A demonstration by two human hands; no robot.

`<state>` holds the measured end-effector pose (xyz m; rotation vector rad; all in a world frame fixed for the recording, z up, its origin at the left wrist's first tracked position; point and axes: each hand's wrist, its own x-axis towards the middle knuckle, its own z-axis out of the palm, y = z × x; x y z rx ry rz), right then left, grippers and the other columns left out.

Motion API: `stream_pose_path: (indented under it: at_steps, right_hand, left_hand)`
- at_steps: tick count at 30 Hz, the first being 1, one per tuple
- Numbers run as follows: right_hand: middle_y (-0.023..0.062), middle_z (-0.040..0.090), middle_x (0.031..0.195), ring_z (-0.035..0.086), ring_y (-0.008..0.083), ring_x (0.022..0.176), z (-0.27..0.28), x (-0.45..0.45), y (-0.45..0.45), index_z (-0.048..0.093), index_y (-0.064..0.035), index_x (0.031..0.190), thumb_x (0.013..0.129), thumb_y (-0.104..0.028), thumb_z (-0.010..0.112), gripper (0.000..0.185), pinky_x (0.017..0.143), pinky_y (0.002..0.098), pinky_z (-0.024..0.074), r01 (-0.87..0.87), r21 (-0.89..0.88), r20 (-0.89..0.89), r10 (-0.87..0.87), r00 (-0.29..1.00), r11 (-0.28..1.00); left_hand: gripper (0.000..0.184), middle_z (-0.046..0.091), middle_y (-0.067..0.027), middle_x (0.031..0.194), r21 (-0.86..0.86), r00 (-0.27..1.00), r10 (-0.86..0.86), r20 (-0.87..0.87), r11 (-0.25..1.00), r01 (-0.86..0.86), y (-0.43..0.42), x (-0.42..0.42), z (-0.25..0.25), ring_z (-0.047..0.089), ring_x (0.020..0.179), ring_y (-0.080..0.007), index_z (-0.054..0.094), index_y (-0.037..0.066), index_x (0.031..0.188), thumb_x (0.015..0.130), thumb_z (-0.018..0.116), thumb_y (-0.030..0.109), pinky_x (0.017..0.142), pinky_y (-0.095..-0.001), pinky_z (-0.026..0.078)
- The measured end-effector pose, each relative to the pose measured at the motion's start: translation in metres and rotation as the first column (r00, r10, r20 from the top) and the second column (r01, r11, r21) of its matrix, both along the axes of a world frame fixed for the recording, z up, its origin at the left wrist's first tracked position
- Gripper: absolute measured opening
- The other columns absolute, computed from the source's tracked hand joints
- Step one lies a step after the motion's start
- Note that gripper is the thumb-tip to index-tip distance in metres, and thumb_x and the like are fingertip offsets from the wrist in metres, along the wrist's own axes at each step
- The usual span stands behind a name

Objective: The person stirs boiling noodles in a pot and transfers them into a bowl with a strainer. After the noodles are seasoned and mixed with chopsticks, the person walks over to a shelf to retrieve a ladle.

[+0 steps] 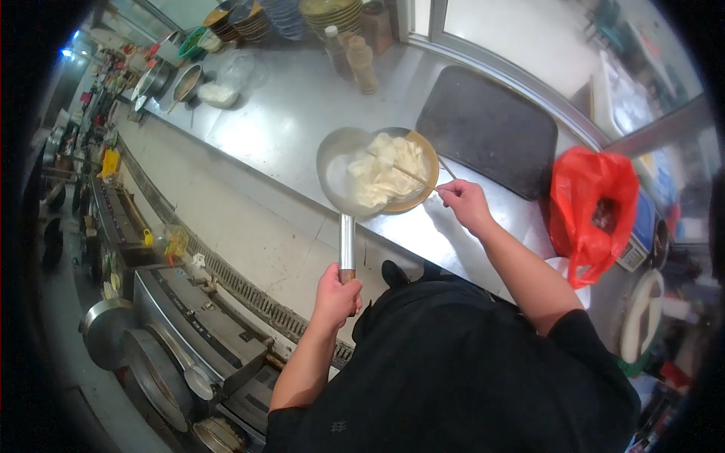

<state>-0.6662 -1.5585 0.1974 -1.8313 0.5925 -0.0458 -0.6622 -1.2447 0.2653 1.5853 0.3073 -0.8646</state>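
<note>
My left hand (337,297) is closed round the long handle of a metal saucepan (328,170), which is tilted against an orange-brown bowl (431,155). Pale, soft, sheet-like food (389,172), perhaps wide noodles, spans the pan and the bowl. Pinched in my right hand (464,204) at the bowl's right edge are wooden chopsticks (408,174). One stick reaches over the food; what looks like the other shows above the fingers. The far part of the bowl is partly hidden by the food.
Behind the bowl lies a black tray (487,128) on the steel counter (264,143). A red plastic bag (585,200) and a scale (638,234) stand at the right. Bottles (362,64) and stacked bowls (328,11) are at the back. The stove (200,317) is at the lower left.
</note>
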Motion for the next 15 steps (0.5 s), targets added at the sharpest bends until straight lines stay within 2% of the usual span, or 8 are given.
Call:
stream_pose_path:
  at_steps: [4, 12, 15]
  right_hand:
    - [0.0050, 0.066, 0.072, 0.058, 0.0103, 0.063, 0.008, 0.000, -0.001, 0.068, 0.0013, 0.091, 0.083, -0.010, 0.063, 0.015, 0.058, 0.0257, 0.0458, 0.027, 0.028, -0.014, -0.026, 1.000, 0.999]
    - [0.0044, 0.063, 0.072, 0.056, 0.0106, 0.065, 0.007, -0.004, -0.014, 0.067, 0.0025, 0.091, 0.083, -0.009, 0.063, 0.015, 0.060, 0.0243, 0.0439, 0.126, 0.159, -0.025, -0.124, 0.992, 0.979]
    - [0.0040, 0.063, 0.072, 0.055, 0.0102, 0.064, 0.004, -0.006, -0.019, 0.067, 0.0020, 0.091, 0.083, -0.010, 0.063, 0.015, 0.058, 0.0242, 0.0424, 0.155, 0.156, -0.049, -0.149, 0.988, 0.976]
  left_hand:
    - [0.023, 0.047, -0.0041, 0.063, 0.057, 0.995, -0.027, 0.092, 0.998, 0.022, -0.003, 0.004, -0.006, 0.048, 0.040, -0.0132, 0.041, 0.001, 0.097, 0.079, 0.056, -0.002, 0.033, -0.0280, 0.038]
    - [0.025, 0.049, -0.0042, 0.065, 0.070, 0.995, 0.015, 0.095, 0.997, -0.022, -0.005, 0.014, -0.012, 0.048, 0.040, -0.0126, 0.041, 0.002, 0.099, 0.080, 0.057, 0.000, 0.033, -0.0278, 0.037]
    - [0.024, 0.049, -0.0042, 0.065, 0.053, 0.995, 0.034, 0.091, 0.998, -0.039, -0.005, 0.016, -0.013, 0.047, 0.039, -0.0124, 0.041, 0.003, 0.098, 0.081, 0.056, 0.000, 0.032, -0.0275, 0.037]
